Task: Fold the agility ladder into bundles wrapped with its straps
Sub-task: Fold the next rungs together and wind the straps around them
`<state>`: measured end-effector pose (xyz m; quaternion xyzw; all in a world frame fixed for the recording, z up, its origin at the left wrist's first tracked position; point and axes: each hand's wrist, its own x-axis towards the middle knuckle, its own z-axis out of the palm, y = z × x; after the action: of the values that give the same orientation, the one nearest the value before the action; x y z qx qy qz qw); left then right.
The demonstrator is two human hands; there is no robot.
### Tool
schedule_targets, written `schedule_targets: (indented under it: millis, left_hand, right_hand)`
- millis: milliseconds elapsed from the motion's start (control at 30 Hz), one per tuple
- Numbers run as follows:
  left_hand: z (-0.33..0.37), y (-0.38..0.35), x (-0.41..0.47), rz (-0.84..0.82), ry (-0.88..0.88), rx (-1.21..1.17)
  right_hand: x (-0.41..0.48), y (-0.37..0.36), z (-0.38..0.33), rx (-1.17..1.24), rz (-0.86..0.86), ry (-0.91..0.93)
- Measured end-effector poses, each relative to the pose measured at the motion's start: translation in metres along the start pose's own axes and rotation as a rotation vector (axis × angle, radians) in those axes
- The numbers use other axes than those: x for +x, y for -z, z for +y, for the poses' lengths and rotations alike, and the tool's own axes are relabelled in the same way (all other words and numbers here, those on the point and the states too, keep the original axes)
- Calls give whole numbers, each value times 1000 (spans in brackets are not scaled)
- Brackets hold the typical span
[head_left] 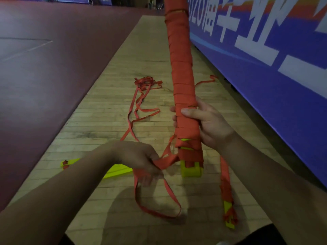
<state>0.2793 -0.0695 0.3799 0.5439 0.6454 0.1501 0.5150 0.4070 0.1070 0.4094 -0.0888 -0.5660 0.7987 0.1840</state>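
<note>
The floor [123,96] in the middle is made of small, light wood boards. It runs like a long path up toward 12 o'clock. At 9 o'clock lies a big dark red mat [53,76], right beside the wood, with thin pale lines on it. At 3 o'clock stands a long blue wall board [265,103] with big white signs and an orange stripe near its top. More blue boards [79,0] stand far away at 11 o'clock. The light is dim.
</note>
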Motion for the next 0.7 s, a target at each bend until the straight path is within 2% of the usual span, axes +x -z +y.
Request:
schedule_targets:
  millis: [67, 167, 200, 333, 400, 500, 633, 700]
  left_hand:
    - [2, 5, -6, 121, 8, 2]
    - [10, 2, -3, 368, -45, -207]
    - [13, -2, 0, 468, -48, -169]
    - [29, -37, 14, 876, -21, 393]
    - [32, -50, 19, 957, 60, 525]
    - [22, -50, 28, 1049, 145, 556]
    - [15, -41, 24, 1063, -56, 434]
    - [14, -31, 17, 983, -152, 195]
  right_hand:
    - [2, 4, -2, -44, 57, 48]
    - [5, 4, 0, -120, 165, 129]
    - [7, 3, 4, -155, 209, 154]
    - [17, -11, 20, -265, 375, 208]
    - [20, -16, 25, -242, 402, 213]
    - [20, -20, 26, -114, 398, 170]
    - [15, -23, 17, 80, 369, 161]
    - [15, -15, 5, 226, 340, 137]
